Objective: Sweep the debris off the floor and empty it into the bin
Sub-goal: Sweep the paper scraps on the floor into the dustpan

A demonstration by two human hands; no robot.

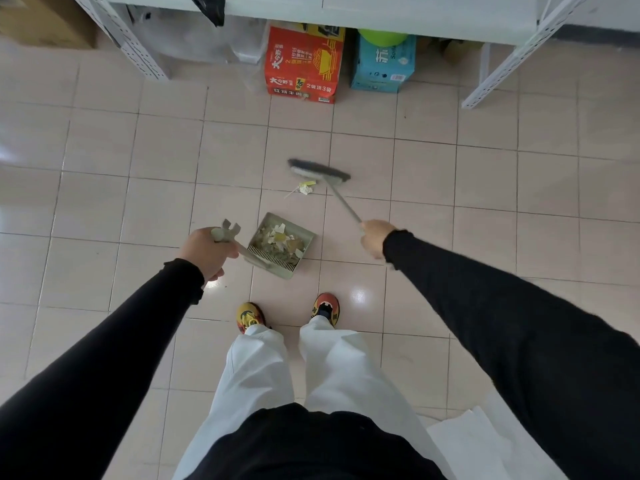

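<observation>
My left hand [207,250] grips the handle of a pale green dustpan [304,237] that rests on the tiled floor just ahead of my feet. Paper scraps and dry leaves [278,241] fill its tray. My right hand [375,237] holds the thin handle of a broom [320,172], whose grey bristle head touches the floor farther out. A small heap of debris [304,188], a yellow scrap, crumpled paper and a stick, lies between the broom head and the dustpan's open mouth. No bin is in view.
A red carton [303,65] and a blue carton [382,64] stand under a white metal shelf [381,15] at the far side. Shelf legs [138,46] slant down at left and right. A white sheet [471,441] lies by my right leg.
</observation>
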